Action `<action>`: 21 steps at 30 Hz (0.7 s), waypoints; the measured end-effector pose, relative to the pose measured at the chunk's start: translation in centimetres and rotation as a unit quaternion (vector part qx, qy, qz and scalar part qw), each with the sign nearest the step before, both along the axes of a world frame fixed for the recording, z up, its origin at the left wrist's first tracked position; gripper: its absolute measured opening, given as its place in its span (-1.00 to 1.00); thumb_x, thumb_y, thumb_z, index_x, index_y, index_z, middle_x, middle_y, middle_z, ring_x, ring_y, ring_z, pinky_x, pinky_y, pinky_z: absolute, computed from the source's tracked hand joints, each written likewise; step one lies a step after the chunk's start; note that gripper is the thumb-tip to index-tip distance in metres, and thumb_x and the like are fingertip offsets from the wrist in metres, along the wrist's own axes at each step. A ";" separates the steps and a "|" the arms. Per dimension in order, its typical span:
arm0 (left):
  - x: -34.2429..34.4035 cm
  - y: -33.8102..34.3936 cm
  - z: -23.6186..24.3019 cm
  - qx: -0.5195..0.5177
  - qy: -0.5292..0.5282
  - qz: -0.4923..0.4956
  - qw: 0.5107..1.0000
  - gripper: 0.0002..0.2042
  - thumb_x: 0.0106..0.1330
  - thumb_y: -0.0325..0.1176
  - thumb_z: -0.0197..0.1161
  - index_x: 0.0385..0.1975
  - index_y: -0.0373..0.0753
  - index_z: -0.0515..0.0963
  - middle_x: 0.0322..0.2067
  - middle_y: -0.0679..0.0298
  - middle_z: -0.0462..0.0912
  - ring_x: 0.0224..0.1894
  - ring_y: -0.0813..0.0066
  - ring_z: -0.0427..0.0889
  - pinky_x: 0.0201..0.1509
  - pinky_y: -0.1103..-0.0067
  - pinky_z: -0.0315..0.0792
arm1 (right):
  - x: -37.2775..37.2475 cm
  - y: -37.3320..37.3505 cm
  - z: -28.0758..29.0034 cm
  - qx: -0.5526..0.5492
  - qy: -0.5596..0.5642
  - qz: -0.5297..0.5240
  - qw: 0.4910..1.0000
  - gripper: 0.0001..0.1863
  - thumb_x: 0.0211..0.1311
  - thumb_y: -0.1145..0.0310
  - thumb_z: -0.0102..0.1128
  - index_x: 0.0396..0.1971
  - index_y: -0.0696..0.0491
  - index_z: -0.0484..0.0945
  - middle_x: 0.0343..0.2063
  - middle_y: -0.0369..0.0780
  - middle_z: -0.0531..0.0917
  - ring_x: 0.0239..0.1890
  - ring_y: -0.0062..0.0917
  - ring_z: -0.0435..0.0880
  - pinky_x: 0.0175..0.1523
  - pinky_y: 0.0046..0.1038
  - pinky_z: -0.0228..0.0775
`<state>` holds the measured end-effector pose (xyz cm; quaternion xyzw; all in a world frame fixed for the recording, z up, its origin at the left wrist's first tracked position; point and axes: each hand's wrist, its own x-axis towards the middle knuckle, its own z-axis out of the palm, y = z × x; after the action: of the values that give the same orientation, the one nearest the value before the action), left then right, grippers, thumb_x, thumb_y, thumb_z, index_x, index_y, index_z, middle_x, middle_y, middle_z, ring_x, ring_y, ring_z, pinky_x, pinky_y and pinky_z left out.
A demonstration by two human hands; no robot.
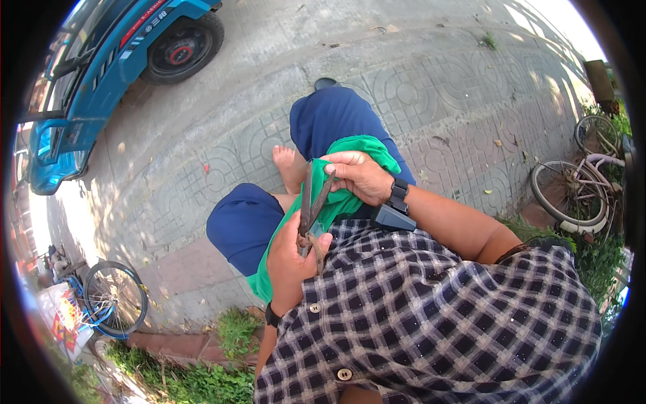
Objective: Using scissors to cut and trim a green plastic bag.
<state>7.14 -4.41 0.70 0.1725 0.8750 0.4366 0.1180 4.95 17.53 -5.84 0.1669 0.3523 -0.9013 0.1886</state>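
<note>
Green cloth (340, 203) drapes across the lap of the blue trousers (336, 121), reaching past the left thigh's near edge. I have the left hand (291, 259) wrapped around the handles of the scissors (307, 202), blades parted; the right hand (363, 178) pinches cloth beside a tip. Careless closing could nick those fingertips; slack folds could snag.

Dull metal scissors (306, 202), soft matt green cloth (342, 202), rough paving (431, 101).
</note>
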 end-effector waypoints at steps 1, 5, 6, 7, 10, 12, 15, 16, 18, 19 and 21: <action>0.1 0.1 0.2 -0.004 -0.013 -0.001 1.000 -0.41 0.04 -0.10 0.42 0.02 -0.33 0.46 -0.40 0.20 0.55 -0.45 0.39 0.50 -0.32 0.53 0.42 | 0.0 0.0 -0.1 0.002 0.003 0.001 1.000 -0.66 0.27 0.37 0.18 0.00 0.19 0.49 -0.23 -0.25 0.63 -0.31 -0.66 0.60 -0.15 -0.59 0.52; 0.1 0.0 0.4 -0.004 -0.046 -0.014 0.999 -0.43 0.04 -0.10 0.42 0.01 -0.29 0.47 -0.42 0.21 0.54 -0.47 0.40 0.50 -0.35 0.53 0.40 | 0.0 0.0 0.0 0.001 0.009 0.003 1.000 -0.69 0.27 0.38 0.17 -0.03 0.17 0.53 -0.18 -0.25 0.64 -0.19 -0.65 0.62 -0.08 -0.59 0.52; 0.1 0.0 0.4 -0.004 -0.046 -0.014 0.999 -0.43 0.04 -0.10 0.42 0.01 -0.29 0.47 -0.42 0.21 0.54 -0.47 0.40 0.50 -0.35 0.53 0.40 | 0.0 0.0 0.1 -0.003 0.002 -0.001 1.000 -0.70 0.27 0.39 0.17 -0.03 0.17 0.53 -0.18 -0.25 0.64 -0.19 -0.64 0.62 -0.07 -0.58 0.53; 0.0 0.1 0.5 -0.006 -0.059 -0.017 0.998 -0.43 0.04 -0.11 0.43 0.01 -0.29 0.47 -0.43 0.21 0.53 -0.48 0.40 0.49 -0.37 0.54 0.40 | 0.0 0.0 0.2 -0.007 -0.005 -0.005 1.000 -0.70 0.27 0.39 0.17 -0.04 0.18 0.53 -0.18 -0.24 0.64 -0.18 -0.64 0.62 -0.05 -0.57 0.53; -0.2 0.1 0.8 -0.021 -0.086 -0.039 0.995 -0.42 0.09 -0.15 0.41 0.04 -0.37 0.42 -0.38 0.24 0.53 -0.42 0.50 0.47 -0.33 0.60 0.39 | 0.0 0.2 -0.2 -0.012 -0.001 -0.002 1.000 -0.70 0.27 0.39 0.18 -0.04 0.18 0.53 -0.18 -0.24 0.64 -0.17 -0.62 0.62 -0.04 -0.57 0.52; -0.2 0.1 1.0 -0.035 -0.099 -0.057 0.993 -0.41 0.15 -0.19 0.39 0.08 -0.44 0.36 -0.31 0.26 0.53 -0.36 0.60 0.45 -0.28 0.65 0.39 | 0.0 0.2 -0.1 -0.013 0.000 -0.001 1.000 -0.70 0.26 0.39 0.18 -0.04 0.18 0.53 -0.18 -0.24 0.65 -0.16 -0.62 0.62 -0.03 -0.57 0.52; 0.0 0.6 0.9 -0.015 -0.079 -0.012 0.997 -0.43 0.03 -0.13 0.44 0.01 -0.31 0.47 -0.47 0.21 0.53 -0.51 0.40 0.49 -0.40 0.54 0.39 | 0.0 0.1 0.1 -0.009 -0.003 -0.001 1.000 -0.70 0.26 0.40 0.18 -0.04 0.18 0.53 -0.18 -0.24 0.65 -0.16 -0.62 0.63 -0.02 -0.57 0.52; 0.0 0.6 0.6 -0.015 -0.075 -0.004 0.997 -0.42 0.04 -0.13 0.44 0.01 -0.33 0.47 -0.46 0.20 0.53 -0.51 0.40 0.50 -0.40 0.54 0.40 | 0.0 0.0 0.1 -0.004 -0.007 -0.003 1.000 -0.70 0.26 0.40 0.18 -0.04 0.18 0.53 -0.18 -0.25 0.65 -0.16 -0.62 0.63 -0.02 -0.57 0.52; 0.1 0.5 0.0 -0.015 -0.072 0.004 0.997 -0.42 0.04 -0.12 0.43 0.01 -0.34 0.46 -0.46 0.19 0.54 -0.51 0.40 0.50 -0.40 0.53 0.41 | 0.0 0.1 -0.1 -0.007 -0.004 -0.003 1.000 -0.70 0.26 0.40 0.18 -0.04 0.17 0.53 -0.19 -0.25 0.65 -0.16 -0.61 0.63 -0.02 -0.56 0.52; 0.0 0.4 -0.3 -0.009 -0.044 -0.007 0.999 -0.41 0.04 -0.12 0.43 0.00 -0.36 0.46 -0.45 0.18 0.54 -0.51 0.39 0.51 -0.40 0.53 0.42 | 0.0 0.1 -0.1 -0.010 -0.001 -0.003 1.000 -0.70 0.25 0.40 0.19 -0.04 0.17 0.53 -0.19 -0.24 0.65 -0.16 -0.61 0.63 -0.01 -0.55 0.52; -0.2 0.4 -0.5 -0.003 -0.016 -0.018 1.000 -0.41 0.04 -0.12 0.43 0.00 -0.37 0.46 -0.45 0.17 0.55 -0.51 0.38 0.52 -0.40 0.53 0.42 | 0.0 0.0 -0.1 -0.005 0.003 -0.001 1.000 -0.67 0.25 0.36 0.21 -0.03 0.16 0.52 -0.19 -0.25 0.64 -0.19 -0.64 0.61 -0.08 -0.57 0.51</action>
<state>6.98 -3.98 0.18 0.1807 0.8709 0.4349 0.1405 5.00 17.55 -5.94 0.1632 0.3485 -0.9038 0.1874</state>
